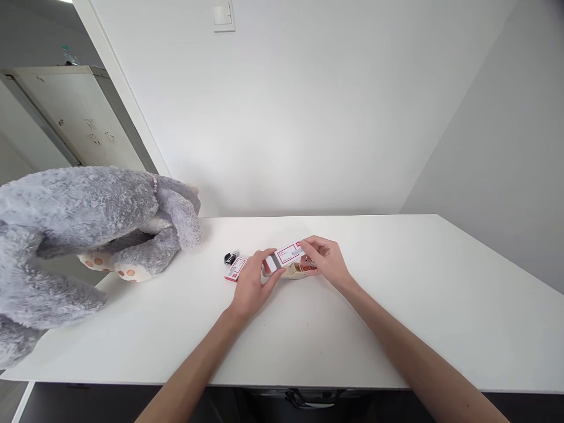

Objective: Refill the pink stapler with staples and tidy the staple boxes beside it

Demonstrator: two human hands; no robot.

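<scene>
A small white-and-red cardboard box (288,254) sits open on the white table (396,317), with a tan inner tray (293,270) showing small reddish pieces inside. My left hand (252,283) grips the box's left end, fingers curled round it. My right hand (325,258) pinches the box's right end and lid. A second, smaller white-and-red box (235,268) lies just left of my left hand. A black binder clip (230,257) rests beside it.
A big grey plush toy (88,229) lies across the table's left end, its paws on the tabletop. White walls meet in a corner behind the table. A light switch (223,14) is high on the wall.
</scene>
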